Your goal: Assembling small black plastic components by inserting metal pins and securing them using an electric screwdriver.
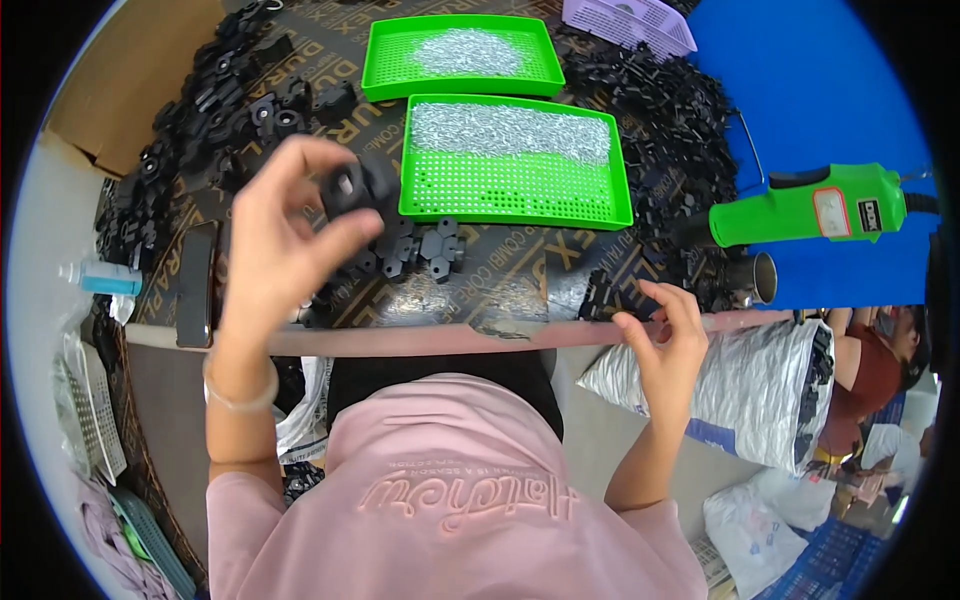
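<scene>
My left hand [275,240] is raised above the left part of the table, thumb and fingers closed around a black plastic part [365,185] with a round hole. That part is slightly smeared by motion. Just beyond and below it, several black hexagon-shaped plastic parts [438,248] lie in a row on the table. At the front edge on the right, my right hand [668,340] reaches into small black pieces [605,292], thumb and fingertips apart; no held piece can be made out there.
Two green perforated trays [410,205] hold silvery metal pins. Black parts [225,70] heap up at left, small black pieces [670,130] at right. A green power screwdriver [810,210] and metal cup [762,277] sit on the right. A phone [197,285] lies at left; a purple basket [630,22] stands behind.
</scene>
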`<state>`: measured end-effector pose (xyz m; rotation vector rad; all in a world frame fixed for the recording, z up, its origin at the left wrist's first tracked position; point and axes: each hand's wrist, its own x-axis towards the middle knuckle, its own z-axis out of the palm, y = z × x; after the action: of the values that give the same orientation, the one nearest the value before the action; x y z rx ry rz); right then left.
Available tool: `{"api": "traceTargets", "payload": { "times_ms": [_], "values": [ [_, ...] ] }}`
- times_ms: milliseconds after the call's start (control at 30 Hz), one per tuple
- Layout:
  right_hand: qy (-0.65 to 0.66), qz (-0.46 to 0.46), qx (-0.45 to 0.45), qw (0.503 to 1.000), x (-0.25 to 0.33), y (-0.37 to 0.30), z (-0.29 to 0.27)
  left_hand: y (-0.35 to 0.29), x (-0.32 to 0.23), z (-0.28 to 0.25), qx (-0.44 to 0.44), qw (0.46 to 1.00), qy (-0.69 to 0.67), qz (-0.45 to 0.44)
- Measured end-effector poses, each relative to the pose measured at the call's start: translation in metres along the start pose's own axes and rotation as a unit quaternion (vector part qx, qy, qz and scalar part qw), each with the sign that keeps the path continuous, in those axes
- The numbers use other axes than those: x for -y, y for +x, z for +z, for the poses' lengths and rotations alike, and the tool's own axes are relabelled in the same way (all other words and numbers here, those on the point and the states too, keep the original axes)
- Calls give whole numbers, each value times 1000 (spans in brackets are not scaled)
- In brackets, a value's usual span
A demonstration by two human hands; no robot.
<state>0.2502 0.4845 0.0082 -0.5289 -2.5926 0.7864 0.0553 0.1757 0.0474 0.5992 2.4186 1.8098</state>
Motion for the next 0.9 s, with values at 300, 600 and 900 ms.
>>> {"api": "traceTargets", "payload": {
  "times_ms": [300, 600, 900],
  "values": [
    [-38, -4, 19, 999, 6, 3, 33, -73, 25, 92, 189, 947, -253, -62],
    [362, 86, 47, 927, 10, 2, 24, -70, 19, 92, 211, 922, -298, -131],
    [592, 152, 111, 784, 20, -8, 27, -65, 13, 90, 216, 925, -287, -123]
  ]
}}
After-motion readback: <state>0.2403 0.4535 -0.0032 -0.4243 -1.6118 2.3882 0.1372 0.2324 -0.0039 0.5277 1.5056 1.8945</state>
